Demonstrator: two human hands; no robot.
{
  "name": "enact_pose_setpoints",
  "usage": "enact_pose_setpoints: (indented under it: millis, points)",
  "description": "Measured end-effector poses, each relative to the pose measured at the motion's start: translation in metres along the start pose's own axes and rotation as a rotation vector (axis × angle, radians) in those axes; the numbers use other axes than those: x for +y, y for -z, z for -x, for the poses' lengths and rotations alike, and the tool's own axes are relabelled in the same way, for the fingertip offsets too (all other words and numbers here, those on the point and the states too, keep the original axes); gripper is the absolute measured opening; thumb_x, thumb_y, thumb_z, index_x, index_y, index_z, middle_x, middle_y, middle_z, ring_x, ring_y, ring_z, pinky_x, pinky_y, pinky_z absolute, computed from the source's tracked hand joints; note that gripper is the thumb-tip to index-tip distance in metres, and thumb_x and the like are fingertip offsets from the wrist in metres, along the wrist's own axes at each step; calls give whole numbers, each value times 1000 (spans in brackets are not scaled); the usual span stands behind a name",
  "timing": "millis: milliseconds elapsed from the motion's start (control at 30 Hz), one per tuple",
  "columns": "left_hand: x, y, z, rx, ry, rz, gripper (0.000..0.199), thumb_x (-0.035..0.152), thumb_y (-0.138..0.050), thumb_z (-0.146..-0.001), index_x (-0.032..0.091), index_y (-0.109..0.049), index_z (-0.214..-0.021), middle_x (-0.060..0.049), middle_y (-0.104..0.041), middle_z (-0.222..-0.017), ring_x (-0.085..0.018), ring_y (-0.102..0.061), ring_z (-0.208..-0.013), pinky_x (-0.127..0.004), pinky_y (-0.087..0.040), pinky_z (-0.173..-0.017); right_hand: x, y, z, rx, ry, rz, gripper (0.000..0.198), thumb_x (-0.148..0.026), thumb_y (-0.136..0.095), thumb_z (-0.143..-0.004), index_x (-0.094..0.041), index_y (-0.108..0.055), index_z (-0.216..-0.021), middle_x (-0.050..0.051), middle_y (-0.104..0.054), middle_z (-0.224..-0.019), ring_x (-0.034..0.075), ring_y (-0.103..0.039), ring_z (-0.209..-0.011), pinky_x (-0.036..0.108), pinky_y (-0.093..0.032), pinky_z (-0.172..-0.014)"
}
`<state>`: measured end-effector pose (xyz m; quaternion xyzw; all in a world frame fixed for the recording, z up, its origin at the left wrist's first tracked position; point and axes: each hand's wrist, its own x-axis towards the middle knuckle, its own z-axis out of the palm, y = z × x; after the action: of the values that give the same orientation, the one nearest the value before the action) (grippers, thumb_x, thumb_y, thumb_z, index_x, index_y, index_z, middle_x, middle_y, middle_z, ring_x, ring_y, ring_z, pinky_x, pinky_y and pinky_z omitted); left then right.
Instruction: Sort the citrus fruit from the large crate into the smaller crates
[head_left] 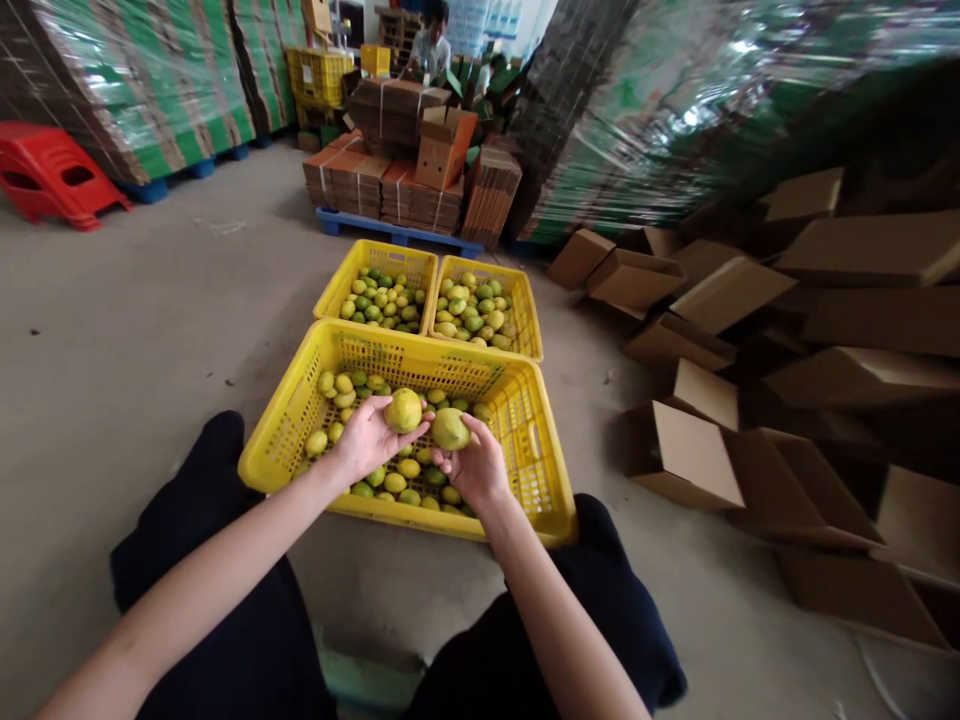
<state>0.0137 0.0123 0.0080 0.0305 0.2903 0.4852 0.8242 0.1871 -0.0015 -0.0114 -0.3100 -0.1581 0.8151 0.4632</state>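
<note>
Two at once: holding yellow fruit (403, 410) in half-curled left hand (370, 437), greenish fruit (450, 429) in half-curled right hand (478, 468), ideally gripping lightly.

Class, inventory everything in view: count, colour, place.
Near crate: one, yellow, front
Middle crates: two, yellow, beyond it
Fruit: many, yellow to green, crates and hands
Loose boxes: many, brown, right floor
Cardboard stacks: several, brown, back centre
Pallets: several, blue, beneath some stacks
Stool: one, red, left
Wrapped stacks: several, green-brown, both sides
Rear crates: several, yellow, back
Co-worker: at least one, pale-topped, back
Left hand: one, holding fruit
Right hand: one, holding fruit
Legs: two, dark-clothed, front
</note>
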Motion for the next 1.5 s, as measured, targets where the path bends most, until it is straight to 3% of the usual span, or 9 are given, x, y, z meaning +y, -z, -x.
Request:
enact_pose_setpoints:
  millis: [367,567,733,867,1000,1167,1300,1400,1500]
  points:
    - [-5,10,-11,-21,1,-20,53,50,-34,-100,7,-65,-99,-14,-71,-86,-19,-69,-74,-32,-57,-77,6,-7,-2,132,115,64,37,-52,-74,-75,-17,-63,-83,0,-68,-67,14,-62,-51,22,-45,-40]
    - [-5,21,-14,-103,-119,-278,35,35,-80,-75,15,-66,-100,-9,-70,-101,-17,-66,-86,-22,-51,-65,9,-7,2,115,186,189,36,-41,-78,-69,-23,-57,-92,-2,-64,-76,15,-59,-58,21,-38,-40]
    - [5,18,-4,-210,-440,-821,60,13,-89,-57,24,-66,-112,-5,-62,-123,-22,-58,-113,-35,-48,-99,2,-6,8,254,624,806,46,-26,-80,-63,-27,-58,-103,1,-60,-98,22,-60,-92,38,-54,-77]
    - [15,12,8,-192,-614,-1077,56,14,-86,-61,26,-69,-113,-5,-59,-121,-24,-54,-118,-41,-45,-105,-7,-8,15,346,908,1166,41,-17,-75,-64,-27,-64,-102,6,-54,-113,27,-54,-114,48,-45,-101]
    - [14,8,11,-153,-588,-934,56,5,-84,-57,25,-74,-109,-5,-57,-124,-23,-53,-121,-31,-49,-101,-8,-12,16,186,716,807,54,-18,-85,-57,-28,-57,-102,0,-62,-102,21,-62,-95,37,-54,-82]
    - [8,6,8,-158,-339,-521,63,-7,-72,-62,20,-71,-118,-6,-68,-120,-18,-63,-104,-24,-51,-91,-6,-14,15,116,513,429,40,-18,-85,-58,-23,-56,-85,-3,-68,-84,15,-63,-71,25,-53,-58]
    - [2,5,5,-117,-201,-331,39,13,-64,-78,15,-72,-117,-8,-73,-100,-17,-67,-83,-23,-53,-73,-6,-13,12,10,280,265,26,-30,-71,-69,-22,-58,-90,-1,-68,-72,14,-57,-45,20,-37,-32]
    - [-3,7,4,-59,-92,-269,33,24,-55,-86,12,-72,-112,-7,-71,-78,-14,-63,-60,-21,-48,-52,-1,-12,8,-70,166,113,37,-40,-60,-72,-19,-61,-103,2,-68,-68,11,-45,-32,19,-19,-24]
    - [-4,10,3,-35,38,-140,28,27,-51,-88,11,-72,-100,-6,-65,-67,-13,-57,-48,-22,-44,-43,9,-11,3,-42,150,-52,37,-41,-60,-72,-16,-64,-99,5,-71,-72,12,-54,-40,21,-34,-28]
